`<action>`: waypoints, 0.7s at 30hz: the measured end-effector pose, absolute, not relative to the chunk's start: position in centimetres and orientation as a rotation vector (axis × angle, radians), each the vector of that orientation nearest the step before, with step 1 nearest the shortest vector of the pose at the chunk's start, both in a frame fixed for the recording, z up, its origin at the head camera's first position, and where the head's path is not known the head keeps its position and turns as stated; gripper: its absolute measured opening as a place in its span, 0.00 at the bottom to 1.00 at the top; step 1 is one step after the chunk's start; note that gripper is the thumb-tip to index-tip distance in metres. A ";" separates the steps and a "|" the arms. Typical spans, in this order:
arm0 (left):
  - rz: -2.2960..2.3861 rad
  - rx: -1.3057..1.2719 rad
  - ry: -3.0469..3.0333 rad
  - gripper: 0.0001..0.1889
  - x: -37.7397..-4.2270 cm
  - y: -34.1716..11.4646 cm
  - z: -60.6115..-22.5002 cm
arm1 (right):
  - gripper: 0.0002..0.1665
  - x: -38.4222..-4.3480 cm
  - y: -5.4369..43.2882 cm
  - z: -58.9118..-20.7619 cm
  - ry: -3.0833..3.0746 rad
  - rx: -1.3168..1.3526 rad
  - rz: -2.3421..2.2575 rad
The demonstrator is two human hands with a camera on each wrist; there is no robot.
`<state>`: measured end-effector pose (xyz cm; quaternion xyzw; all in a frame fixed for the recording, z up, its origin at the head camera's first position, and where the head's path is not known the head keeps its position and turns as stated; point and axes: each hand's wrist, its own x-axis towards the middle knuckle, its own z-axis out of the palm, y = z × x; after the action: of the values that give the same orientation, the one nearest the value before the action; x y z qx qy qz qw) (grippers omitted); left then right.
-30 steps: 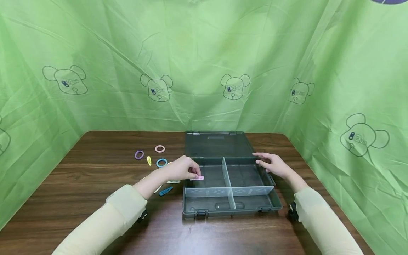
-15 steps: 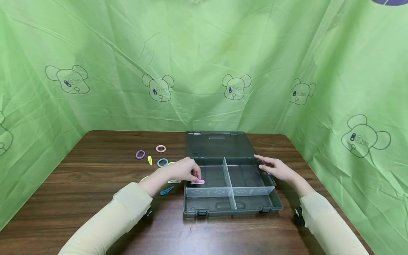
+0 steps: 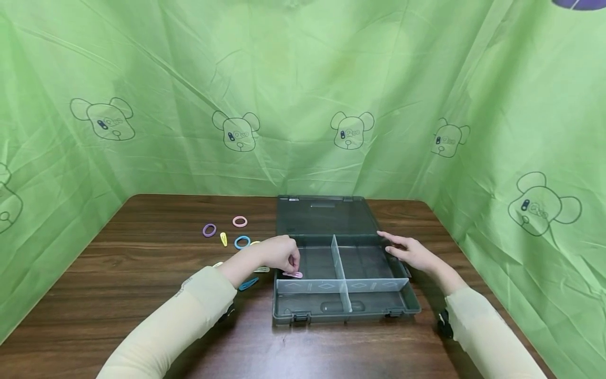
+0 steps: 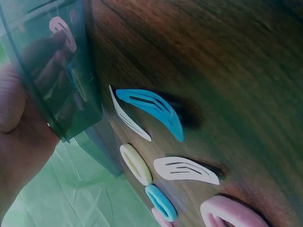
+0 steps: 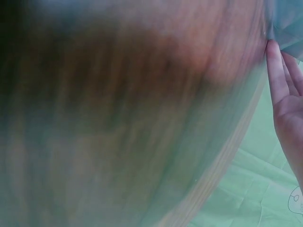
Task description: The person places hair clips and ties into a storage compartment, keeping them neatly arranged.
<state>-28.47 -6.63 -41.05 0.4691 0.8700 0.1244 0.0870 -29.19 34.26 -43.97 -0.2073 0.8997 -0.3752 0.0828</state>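
A dark translucent divided box (image 3: 345,316) sits on the table with its lid (image 3: 326,216) laid back. Inside its back left compartment, the left hand (image 3: 279,252) pinches a pink snap hair clip (image 3: 293,275) low near the front divider. Seen through the box wall in the left wrist view, the fingertips overlap the pink clip (image 4: 64,34). At the box's back right corner the right hand (image 3: 412,252) rests with loosely extended fingers. Its fingertips meet the box edge in the right wrist view, where the hand (image 5: 289,109) is partly cut off.
Left of the box lie a purple hair tie (image 3: 209,230), a pink hair tie (image 3: 240,221), a blue hair tie (image 3: 242,242), a yellow clip (image 3: 223,239) and a blue clip (image 3: 248,283). White clips (image 4: 184,170) lie nearby. A green curtain (image 3: 293,79) encloses the table.
The left hand has brought the pink hair clip lower and nearer to the front divider inside the back left compartment. The right hand has shifted slightly at the box's right edge.
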 end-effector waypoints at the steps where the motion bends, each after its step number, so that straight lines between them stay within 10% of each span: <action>1: 0.364 1.393 2.598 0.08 -28.5 -6.6 -41.1 | 0.31 -29.2 34.3 -44.0 2.689 -0.619 -1.117; 21: 0.325 1.313 2.701 0.07 -28.0 -6.5 -41.5 | 0.30 -29.0 34.2 -44.0 2.699 -0.649 -1.120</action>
<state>-28.03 -6.48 -41.53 0.4339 0.8925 0.1075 0.0604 -29.03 34.16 -44.02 -0.2163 0.8993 -0.3729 0.0739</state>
